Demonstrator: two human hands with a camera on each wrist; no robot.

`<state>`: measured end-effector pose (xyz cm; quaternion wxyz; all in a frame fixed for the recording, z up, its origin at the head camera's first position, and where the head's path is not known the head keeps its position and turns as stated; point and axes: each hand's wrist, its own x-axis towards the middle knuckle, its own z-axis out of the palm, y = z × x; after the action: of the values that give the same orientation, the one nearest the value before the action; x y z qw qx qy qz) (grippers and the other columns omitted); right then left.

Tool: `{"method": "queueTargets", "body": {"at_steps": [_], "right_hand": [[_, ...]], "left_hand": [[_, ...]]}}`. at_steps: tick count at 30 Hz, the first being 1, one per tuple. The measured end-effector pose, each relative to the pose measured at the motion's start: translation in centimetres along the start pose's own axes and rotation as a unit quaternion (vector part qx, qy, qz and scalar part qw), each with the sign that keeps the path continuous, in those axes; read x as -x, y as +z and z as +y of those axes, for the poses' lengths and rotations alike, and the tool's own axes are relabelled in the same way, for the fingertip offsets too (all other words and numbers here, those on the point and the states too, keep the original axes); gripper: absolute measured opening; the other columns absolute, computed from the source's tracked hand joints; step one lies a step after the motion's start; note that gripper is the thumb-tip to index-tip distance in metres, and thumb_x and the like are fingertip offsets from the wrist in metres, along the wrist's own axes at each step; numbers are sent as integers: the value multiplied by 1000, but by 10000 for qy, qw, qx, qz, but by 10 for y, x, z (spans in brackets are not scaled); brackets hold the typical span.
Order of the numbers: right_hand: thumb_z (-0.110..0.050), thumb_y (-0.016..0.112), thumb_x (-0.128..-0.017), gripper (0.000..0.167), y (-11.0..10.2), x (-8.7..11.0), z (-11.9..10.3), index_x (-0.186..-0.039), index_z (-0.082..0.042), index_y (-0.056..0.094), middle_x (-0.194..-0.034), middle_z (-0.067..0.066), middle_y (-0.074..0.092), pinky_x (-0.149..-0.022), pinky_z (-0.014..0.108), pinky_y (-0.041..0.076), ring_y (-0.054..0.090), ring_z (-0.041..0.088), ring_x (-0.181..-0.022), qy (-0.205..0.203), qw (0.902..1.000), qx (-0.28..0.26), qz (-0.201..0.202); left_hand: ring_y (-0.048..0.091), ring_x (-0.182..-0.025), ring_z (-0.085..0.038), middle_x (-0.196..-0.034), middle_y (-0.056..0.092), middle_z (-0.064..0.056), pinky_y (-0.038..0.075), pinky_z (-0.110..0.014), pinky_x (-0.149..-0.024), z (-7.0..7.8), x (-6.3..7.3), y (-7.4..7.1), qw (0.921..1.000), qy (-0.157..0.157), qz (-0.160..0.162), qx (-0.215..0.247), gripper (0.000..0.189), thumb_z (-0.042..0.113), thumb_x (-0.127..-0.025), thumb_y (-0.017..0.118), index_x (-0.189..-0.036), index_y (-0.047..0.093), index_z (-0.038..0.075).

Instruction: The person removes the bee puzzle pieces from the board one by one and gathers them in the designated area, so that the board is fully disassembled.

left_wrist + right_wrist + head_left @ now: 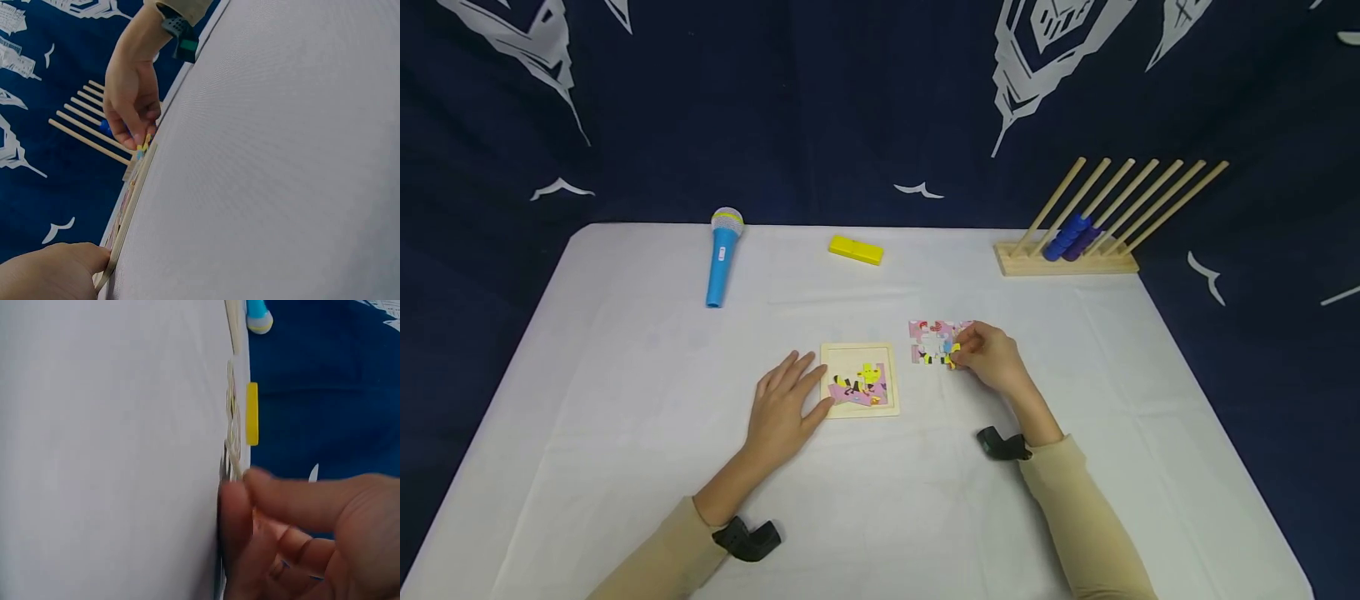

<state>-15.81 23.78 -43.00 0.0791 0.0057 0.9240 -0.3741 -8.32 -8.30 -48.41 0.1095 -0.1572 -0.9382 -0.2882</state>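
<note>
A square wooden puzzle tray lies in the middle of the table in the head view. Joined pink, yellow and black puzzle pieces fill its lower part. My left hand rests at the tray's left side, fingers spread, with fingertips and thumb touching its edge. To the right of the tray, a patch of loose puzzle pieces lies on the cloth. My right hand pinches a puzzle piece between thumb and fingers at the right side of that patch. Its picture side is mostly hidden by the fingers.
A blue toy microphone lies at the back left of the white table. Beside it to the right is a yellow block. At the back right stands a wooden peg rack with blue and purple beads.
</note>
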Motion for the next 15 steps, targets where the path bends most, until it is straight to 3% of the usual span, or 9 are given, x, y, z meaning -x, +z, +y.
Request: {"method": "queueTargets", "body": {"at_steps": [8, 15], "right_hand": [[-15, 76, -82, 17, 5, 4, -4, -87, -5, 64, -74, 8, 64, -58, 27, 38, 55, 20, -65, -81, 9929, 1102, 445], [-16, 75, -84, 15, 6, 10, -13, -87, -4, 65, -76, 8, 66, -56, 27, 39, 57, 19, -63, -439, 9927, 913, 661]], "left_hand": [[35, -141, -37, -145, 50, -18, 27, -57, -109, 0, 0, 1, 10000, 12, 19, 3, 48, 26, -87, 72, -128, 63, 3], [36, -140, -38, -144, 51, -19, 28, -58, -108, 1, 0, 2, 9999, 48, 96, 12, 48, 25, -86, 73, -127, 63, 2]]}}
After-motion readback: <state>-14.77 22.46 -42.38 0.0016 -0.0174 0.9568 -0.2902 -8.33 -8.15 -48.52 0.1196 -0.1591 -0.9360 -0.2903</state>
